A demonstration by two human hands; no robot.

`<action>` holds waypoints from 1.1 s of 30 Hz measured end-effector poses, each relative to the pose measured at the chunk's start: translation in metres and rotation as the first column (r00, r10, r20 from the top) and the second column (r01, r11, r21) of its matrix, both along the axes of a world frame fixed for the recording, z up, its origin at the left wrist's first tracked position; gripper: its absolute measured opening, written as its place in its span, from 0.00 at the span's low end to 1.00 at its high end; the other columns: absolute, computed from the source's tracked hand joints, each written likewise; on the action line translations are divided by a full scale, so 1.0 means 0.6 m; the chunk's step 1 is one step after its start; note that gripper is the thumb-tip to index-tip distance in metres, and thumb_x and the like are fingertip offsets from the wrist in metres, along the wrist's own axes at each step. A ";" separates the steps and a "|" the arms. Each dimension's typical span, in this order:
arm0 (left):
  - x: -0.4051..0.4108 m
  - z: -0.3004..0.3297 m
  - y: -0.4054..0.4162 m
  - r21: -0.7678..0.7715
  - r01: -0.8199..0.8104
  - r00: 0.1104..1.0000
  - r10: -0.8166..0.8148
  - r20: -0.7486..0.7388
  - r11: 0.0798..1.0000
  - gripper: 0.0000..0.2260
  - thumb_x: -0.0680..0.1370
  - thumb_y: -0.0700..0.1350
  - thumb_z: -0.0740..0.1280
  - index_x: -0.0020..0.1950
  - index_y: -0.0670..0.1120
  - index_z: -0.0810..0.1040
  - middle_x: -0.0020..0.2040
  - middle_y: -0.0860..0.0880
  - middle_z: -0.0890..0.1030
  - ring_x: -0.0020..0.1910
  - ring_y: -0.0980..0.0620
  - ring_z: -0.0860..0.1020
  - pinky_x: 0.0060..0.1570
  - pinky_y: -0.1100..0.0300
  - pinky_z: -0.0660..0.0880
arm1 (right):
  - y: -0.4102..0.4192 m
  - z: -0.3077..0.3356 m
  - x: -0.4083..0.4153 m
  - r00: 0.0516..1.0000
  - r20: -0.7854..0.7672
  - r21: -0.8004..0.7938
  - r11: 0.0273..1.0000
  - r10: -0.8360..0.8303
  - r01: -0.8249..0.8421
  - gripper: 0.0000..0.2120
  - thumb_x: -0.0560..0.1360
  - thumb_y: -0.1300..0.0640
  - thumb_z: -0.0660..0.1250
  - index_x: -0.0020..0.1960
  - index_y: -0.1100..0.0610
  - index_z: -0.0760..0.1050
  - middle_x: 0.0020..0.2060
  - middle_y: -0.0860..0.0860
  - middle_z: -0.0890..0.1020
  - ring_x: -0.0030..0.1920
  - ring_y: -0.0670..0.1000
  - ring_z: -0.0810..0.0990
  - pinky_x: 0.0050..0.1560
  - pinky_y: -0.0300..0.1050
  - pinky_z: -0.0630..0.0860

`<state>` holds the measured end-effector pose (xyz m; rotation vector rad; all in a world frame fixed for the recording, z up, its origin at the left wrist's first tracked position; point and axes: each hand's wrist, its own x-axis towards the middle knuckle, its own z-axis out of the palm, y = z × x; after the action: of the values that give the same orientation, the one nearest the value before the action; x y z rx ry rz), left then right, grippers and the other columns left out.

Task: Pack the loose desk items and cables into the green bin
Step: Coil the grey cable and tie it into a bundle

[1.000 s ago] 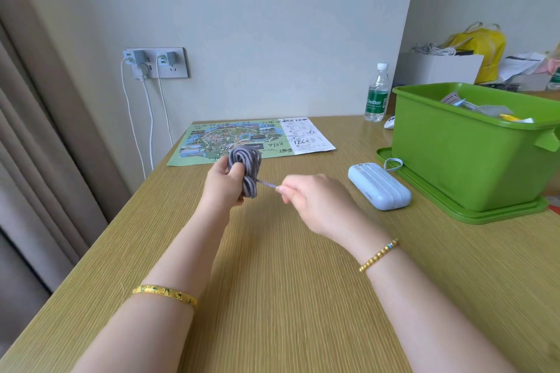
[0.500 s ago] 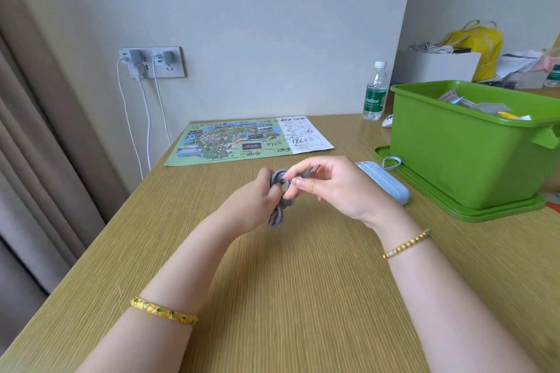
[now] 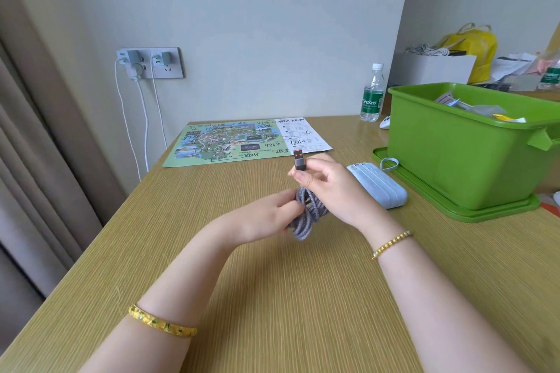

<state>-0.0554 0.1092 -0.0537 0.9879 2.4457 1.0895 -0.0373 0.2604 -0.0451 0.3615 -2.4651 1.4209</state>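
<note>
Above the middle of the wooden table [image 3: 272, 297], both hands work on one grey braided cable [image 3: 307, 216]. Head view: the left hand [image 3: 266, 216] grips the coiled bundle of the cable from the left side, fingers curled round the loops. The right hand [image 3: 328, 188] pinches the cable's plug [image 3: 298, 160] between thumb and fingertips, with the plug standing upright above the coil and its orange-marked end facing the camera. The coil hangs between the two hands, clear of the table surface as far as can be judged.

A pale blue power bank [image 3: 380, 185] lies on the table just right of the right hand, near the green lid [image 3: 454, 206] on which the green bin [image 3: 460, 154] stands. The bin holds papers and small items; their exact nature cannot be made out. A printed map [image 3: 230, 142] lies flat at the far side of the table. A water bottle [image 3: 372, 94] stands at the far edge, left of the bin. Chargers [image 3: 133, 57] sit in the wall socket, white leads hanging down.
</note>
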 end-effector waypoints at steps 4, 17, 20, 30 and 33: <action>-0.008 -0.005 -0.005 0.108 -0.062 0.998 0.064 -0.019 0.992 0.14 0.78 0.47 0.62 0.63 0.49 0.65 0.45 0.51 0.77 0.36 0.60 0.73 0.43 0.66 0.70 | 0.010 -0.007 -0.005 0.998 0.062 0.097 0.995 -0.025 0.019 0.07 0.79 0.49 0.59 0.48 0.49 0.74 0.46 0.47 0.76 0.45 0.44 0.74 0.49 0.41 0.69; 0.008 -0.026 0.032 -0.246 -0.363 0.615 0.033 -0.788 0.899 0.29 0.71 0.63 0.65 0.66 0.49 0.62 0.58 0.49 0.74 0.54 0.45 0.75 0.52 0.54 0.70 | 0.012 -0.022 -0.026 0.921 0.175 -0.208 0.901 -0.348 0.380 0.13 0.77 0.51 0.60 0.35 0.52 0.67 0.29 0.47 0.71 0.28 0.48 0.71 0.22 0.38 0.68; -0.008 -0.023 0.028 -0.163 -0.409 0.508 0.076 -0.858 0.898 0.19 0.76 0.60 0.61 0.58 0.48 0.68 0.50 0.49 0.77 0.50 0.45 0.76 0.44 0.56 0.66 | 0.019 -0.016 -0.022 0.897 0.359 -0.355 0.852 -0.257 0.385 0.11 0.76 0.55 0.62 0.35 0.53 0.69 0.29 0.48 0.74 0.27 0.45 0.74 0.22 0.35 0.71; 0.011 -0.010 0.037 0.034 -0.247 0.183 0.081 -0.980 0.968 0.12 0.66 0.44 0.75 0.49 0.46 0.82 0.50 0.44 0.82 0.32 0.44 0.78 0.37 0.55 0.77 | 0.024 -0.012 -0.022 0.872 0.484 -0.501 0.792 -0.079 0.350 0.05 0.75 0.60 0.61 0.41 0.55 0.73 0.35 0.53 0.79 0.34 0.50 0.80 0.30 0.40 0.75; 0.006 -0.011 0.032 0.043 -0.227 0.350 0.123 -0.929 0.973 0.14 0.67 0.45 0.74 0.52 0.45 0.81 0.47 0.44 0.81 0.32 0.42 0.78 0.33 0.55 0.75 | 0.021 -0.009 -0.019 0.872 0.489 -0.522 0.791 -0.028 0.318 0.05 0.76 0.57 0.62 0.42 0.55 0.73 0.32 0.51 0.80 0.29 0.48 0.80 0.27 0.36 0.75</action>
<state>-0.0518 0.1283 -0.0601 1.6794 3.5251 0.3988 -0.0487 0.2732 -0.0507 -0.3850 -2.1000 2.2773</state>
